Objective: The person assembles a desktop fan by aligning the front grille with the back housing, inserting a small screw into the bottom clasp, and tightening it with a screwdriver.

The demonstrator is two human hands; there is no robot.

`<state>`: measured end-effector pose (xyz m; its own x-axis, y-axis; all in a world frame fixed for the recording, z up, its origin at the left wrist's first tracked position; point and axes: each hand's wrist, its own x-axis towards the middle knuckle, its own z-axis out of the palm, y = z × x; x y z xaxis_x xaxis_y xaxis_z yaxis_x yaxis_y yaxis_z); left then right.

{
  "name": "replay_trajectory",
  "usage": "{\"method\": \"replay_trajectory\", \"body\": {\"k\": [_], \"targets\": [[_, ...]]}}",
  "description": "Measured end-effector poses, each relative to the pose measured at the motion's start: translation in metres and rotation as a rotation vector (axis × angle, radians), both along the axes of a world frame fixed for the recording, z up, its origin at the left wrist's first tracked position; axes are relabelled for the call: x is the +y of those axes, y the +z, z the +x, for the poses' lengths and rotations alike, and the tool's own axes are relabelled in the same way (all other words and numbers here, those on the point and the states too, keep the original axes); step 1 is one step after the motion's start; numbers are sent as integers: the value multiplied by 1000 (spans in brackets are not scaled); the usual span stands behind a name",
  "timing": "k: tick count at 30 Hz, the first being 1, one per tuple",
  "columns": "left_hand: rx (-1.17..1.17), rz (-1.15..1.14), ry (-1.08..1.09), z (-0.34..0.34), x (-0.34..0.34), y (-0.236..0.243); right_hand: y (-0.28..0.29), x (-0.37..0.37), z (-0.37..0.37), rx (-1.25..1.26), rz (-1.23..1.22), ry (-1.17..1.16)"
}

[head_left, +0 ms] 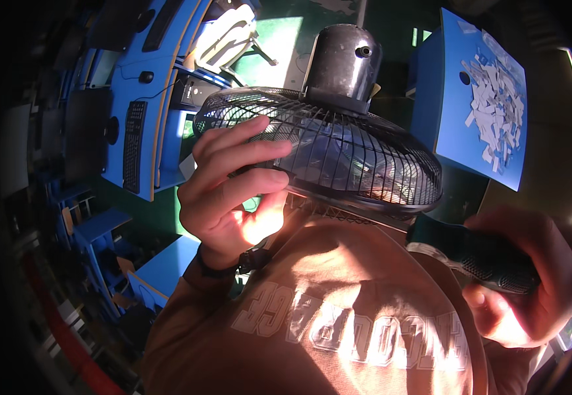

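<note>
Fingers [246, 141] of left hand [223, 197] clasp fan guard [338, 151] rim.

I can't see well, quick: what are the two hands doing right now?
Left hand: closed on the rim of the black wire fan guard.
Right hand: closed around a dark, textured tool handle.

Looks like an office or computer room: blue surface [142, 118] with black keyboard [132, 145], mouse [146, 77], green floor [279, 39].
</note>
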<state>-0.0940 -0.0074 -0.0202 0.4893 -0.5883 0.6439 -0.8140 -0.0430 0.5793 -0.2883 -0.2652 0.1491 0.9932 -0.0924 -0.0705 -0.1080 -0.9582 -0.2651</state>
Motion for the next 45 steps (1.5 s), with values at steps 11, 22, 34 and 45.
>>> {"method": "replay_trajectory", "body": {"k": [11,22,34,45], "targets": [[5,-16,26,3,-3,-1,-3,-52,17,154,758,-12],[7,-26,-11,6,-3,-5,-74,-138,-107,-267,1268,-419],[-23,-38,2,2,-1,-9,-185,-176,-102,-563,1545,-882],[-4,-11,19,-3,0,-4,-72,-21,-41,-242,275,66]]}}
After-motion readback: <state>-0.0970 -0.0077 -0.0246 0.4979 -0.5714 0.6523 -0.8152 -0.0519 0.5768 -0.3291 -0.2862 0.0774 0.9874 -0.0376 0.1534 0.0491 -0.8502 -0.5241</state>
